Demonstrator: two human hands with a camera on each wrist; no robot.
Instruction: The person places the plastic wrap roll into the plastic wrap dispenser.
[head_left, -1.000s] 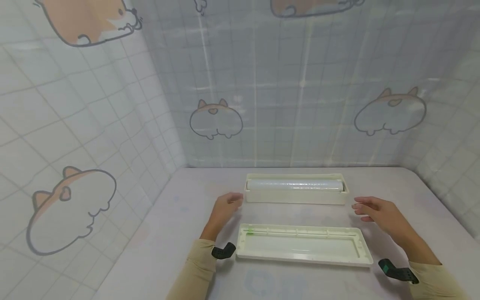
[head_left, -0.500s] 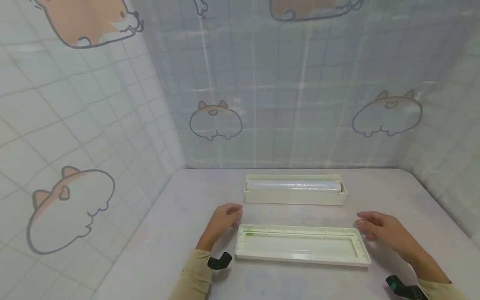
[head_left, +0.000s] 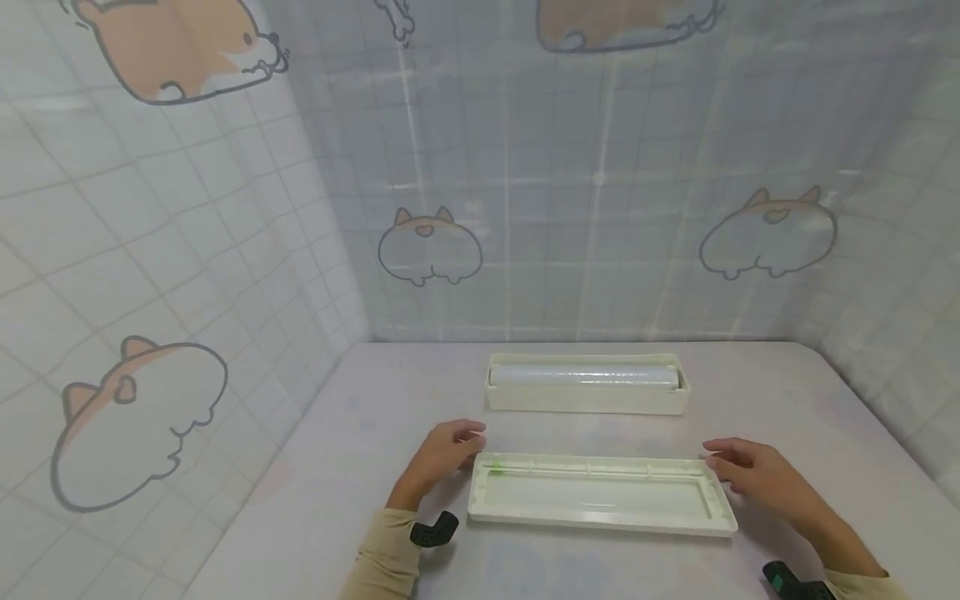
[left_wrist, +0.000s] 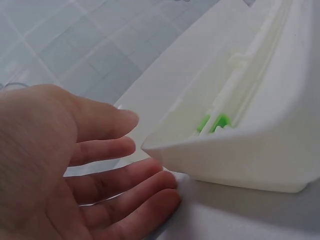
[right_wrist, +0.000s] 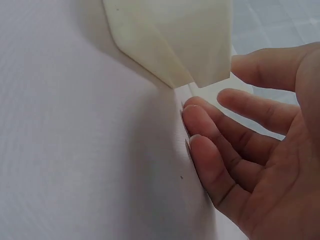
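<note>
A long cream-white lid [head_left: 600, 500] lies with its hollow side up on the table, a thin rail along its far side and a small green slider [left_wrist: 221, 121] at the rail's left end. My left hand [head_left: 444, 457] is beside its far left corner, fingers loosely bent and nothing between them. At the far right corner is my right hand [head_left: 765, 482], thumb tip right at the lid's edge and other fingers [right_wrist: 205, 155] low over the table. Behind the lid stands a matching box [head_left: 585, 402] with a roll of clear plastic wrap [head_left: 581, 375] inside.
The pale table [head_left: 315, 500] meets a sheet-covered back wall [head_left: 555, 283] with a grid and cartoon dog print. Similar sheets hang at the left [head_left: 247, 250] and right [head_left: 900, 317]. A black camera mount [head_left: 435, 530] sits on the left wrist, another [head_left: 795, 582] on the right.
Both hands have drawn back towards me, from beside the box's ends to the far corners of the lid. The right hand has also come in closer to the lid. Lid and box stay put.
</note>
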